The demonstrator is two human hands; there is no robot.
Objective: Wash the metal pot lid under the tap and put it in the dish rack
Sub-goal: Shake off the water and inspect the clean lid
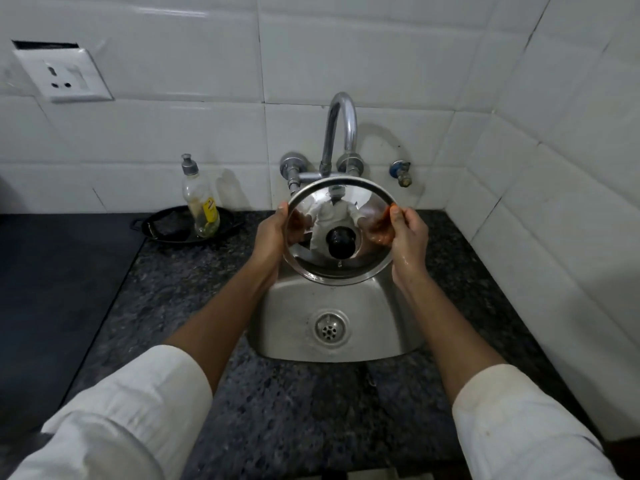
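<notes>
A round shiny metal pot lid (363, 265) with a black knob in its middle is held tilted toward me above the back of the steel sink (294, 323). My left hand (270, 237) grips its left rim. My right hand (410, 244) grips its right rim, and it looks wet. The curved chrome tap (341, 129) rises from the tiled wall just behind the lid; I see no water stream. No dish rack is in view.
A dish soap bottle (201, 202) stands on a black tray (180, 225) left of the sink, on the dark speckled counter (294, 410). A small valve (401, 173) sticks out of the wall at the right. A wall socket (62, 76) is at upper left.
</notes>
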